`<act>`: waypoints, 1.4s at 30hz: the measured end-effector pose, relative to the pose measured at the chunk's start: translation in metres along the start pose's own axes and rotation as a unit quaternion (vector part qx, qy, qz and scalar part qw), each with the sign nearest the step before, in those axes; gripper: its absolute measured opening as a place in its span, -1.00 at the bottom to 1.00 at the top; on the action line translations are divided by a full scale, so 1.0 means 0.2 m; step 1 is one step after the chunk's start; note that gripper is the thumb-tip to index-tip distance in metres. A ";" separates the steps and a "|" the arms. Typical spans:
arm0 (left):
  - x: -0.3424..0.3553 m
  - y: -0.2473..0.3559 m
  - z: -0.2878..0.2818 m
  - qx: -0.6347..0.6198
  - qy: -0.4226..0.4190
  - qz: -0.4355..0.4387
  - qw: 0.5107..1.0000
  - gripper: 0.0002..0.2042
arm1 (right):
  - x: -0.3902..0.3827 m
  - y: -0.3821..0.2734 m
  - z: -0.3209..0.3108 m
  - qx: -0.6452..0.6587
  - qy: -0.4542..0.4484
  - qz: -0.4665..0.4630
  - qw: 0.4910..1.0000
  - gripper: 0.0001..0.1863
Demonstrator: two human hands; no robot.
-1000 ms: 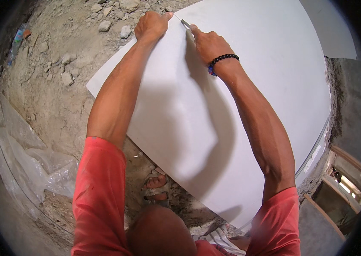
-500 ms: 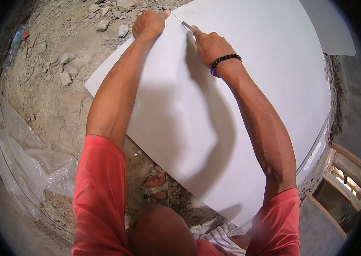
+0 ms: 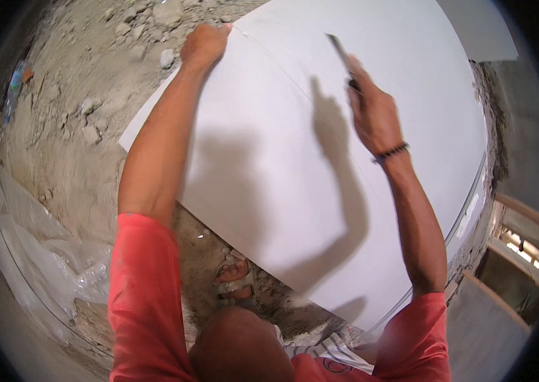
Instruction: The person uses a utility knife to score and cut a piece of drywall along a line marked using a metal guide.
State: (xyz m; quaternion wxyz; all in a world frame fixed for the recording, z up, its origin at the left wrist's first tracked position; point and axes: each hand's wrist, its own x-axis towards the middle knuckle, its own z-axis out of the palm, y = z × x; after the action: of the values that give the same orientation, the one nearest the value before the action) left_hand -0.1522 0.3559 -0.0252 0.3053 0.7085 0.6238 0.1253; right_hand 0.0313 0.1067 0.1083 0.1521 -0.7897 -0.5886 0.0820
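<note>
A large white board [image 3: 422, 83] lies in front of me, with a thin scored line [image 3: 282, 69] running from its far left edge toward the lower right. At the far end of that line, my left hand [image 3: 204, 46] is closed over the board's edge, thumb on the top face. My right hand [image 3: 374, 118] grips a cutter knife [image 3: 339, 51] with a dark narrow blade pointing up and away. Blade and hand appear raised off the board, to the right of the line, and their shadow falls on the surface. Most of the knife's handle is hidden in my fingers.
Rubble and stones [image 3: 167, 14] cover the dirt ground at the far left, near a plastic bottle [image 3: 14, 89]. Clear plastic sheeting [image 3: 59, 245] lies at the left. My sandalled foot [image 3: 234, 274] stands by the board's near edge. Wooden framing [image 3: 495, 299] is at the right.
My right hand has lifted the knife away from the scored line and moved right and nearer to me. The line now shows longer. My left hand stays at the board's edge.
</note>
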 end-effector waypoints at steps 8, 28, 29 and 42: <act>-0.02 0.07 -0.09 -0.112 -0.138 0.066 0.982 -0.44 | -1.43 0.91 -0.52 -0.068 -0.061 0.434 0.896 -0.73; 0.48 -0.14 0.13 -0.184 -0.127 -0.015 0.975 -0.49 | -3.31 0.21 0.37 0.229 0.415 0.836 0.276 -0.74; 0.51 -0.14 0.09 -0.181 -0.130 -0.019 0.975 -0.49 | -3.24 0.20 0.41 0.275 0.432 0.830 0.221 -0.75; 0.36 -0.06 0.07 -0.240 -0.139 -0.005 0.961 -0.46 | -3.08 0.21 0.43 0.410 0.580 0.702 0.054 -0.74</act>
State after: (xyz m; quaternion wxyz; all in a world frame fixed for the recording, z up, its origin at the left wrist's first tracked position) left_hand -0.1398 0.4219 -0.0578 0.5509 0.6218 0.5300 0.1704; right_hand -0.1377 -0.4798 -0.0182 0.6158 -0.4408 0.6444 -0.1059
